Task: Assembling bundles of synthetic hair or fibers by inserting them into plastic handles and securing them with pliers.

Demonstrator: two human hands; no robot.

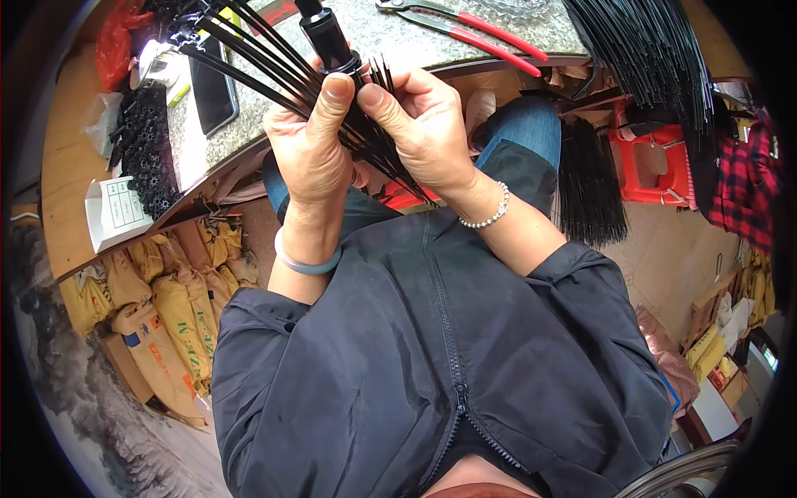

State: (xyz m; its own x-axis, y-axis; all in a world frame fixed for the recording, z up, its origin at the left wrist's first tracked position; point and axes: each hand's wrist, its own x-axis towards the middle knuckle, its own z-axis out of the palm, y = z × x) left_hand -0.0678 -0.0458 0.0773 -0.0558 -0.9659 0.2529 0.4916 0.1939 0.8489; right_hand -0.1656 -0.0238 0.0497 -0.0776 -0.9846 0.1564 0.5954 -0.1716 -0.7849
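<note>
In front of my chest, both hands work on what looks like an umbrella frame [330,41], with a thick black tubular piece and long thin black ribs fanning out from it. My left hand [311,153] is closed around the ribs on the left side, its thumb pressed up against the collar of the tube. On the other side my right hand [432,133] is closed too, thumb and index finger pinching thin ribs just below the collar. The rib ends cross downward between my wrists. My other fingers are partly hidden behind the frame.
Red-handled pincers [465,33] lie on the speckled tabletop [398,37]. To the left are a phone [213,95], a heap of small black parts [145,153] and a white box [116,214]. At right hang black rods [652,58] near a red stool [656,166]. Sacks [166,307] sit below.
</note>
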